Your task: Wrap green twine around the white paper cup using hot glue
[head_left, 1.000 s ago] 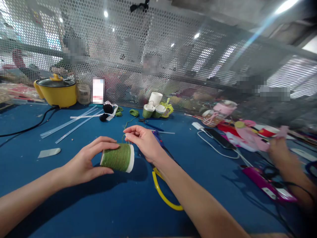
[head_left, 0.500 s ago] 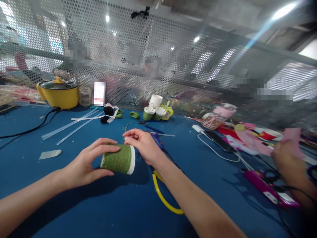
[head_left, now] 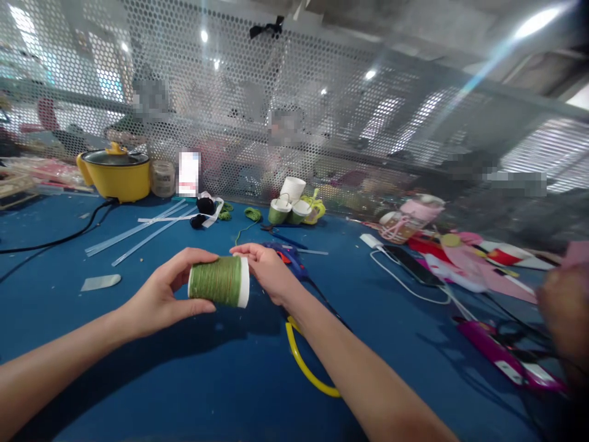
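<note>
- Green twine (head_left: pixel 216 281) is wound tightly around a cup (head_left: pixel 243 282), leaving only its white rim bare. The cup lies on its side in the lower middle of the frame, held just above the worktop (head_left: pixel 221 387).
- The left hand (head_left: pixel 159 301) is curled around the cup's narrower end, with the fingers over the top and the thumb underneath.
- The right hand (head_left: pixel 269 275) meets the cup from the other side. Its thumb and fingertips are drawn together on the top edge of the white rim. Whether a loose end of twine sits between them cannot be told.
- A thin green strand (head_left: pixel 242 232) runs up the frame over the blue worktop to a small green bundle (head_left: pixel 251 213).
- A yellow tube (head_left: pixel 304 362) curves out from under the right forearm, below the cup.
- A blue glue gun (head_left: pixel 283 250) lies just behind the right hand.
- Further up, near the middle, stand more cups (head_left: pixel 288 205), two of them wrapped in green with a white one on top.
- Clear glue sticks (head_left: pixel 138 228) lie spread out at the upper left, with a yellow pot (head_left: pixel 117 175) and its black cord beyond them.
- A dark phone (head_left: pixel 407 258) on a white cable lies to the right, among pink scraps.
- Another person's hand (head_left: pixel 561 307) shows, blurred, at the right edge.
- A perforated metal screen (head_left: pixel 322 92) closes off the back of the worktop.
</note>
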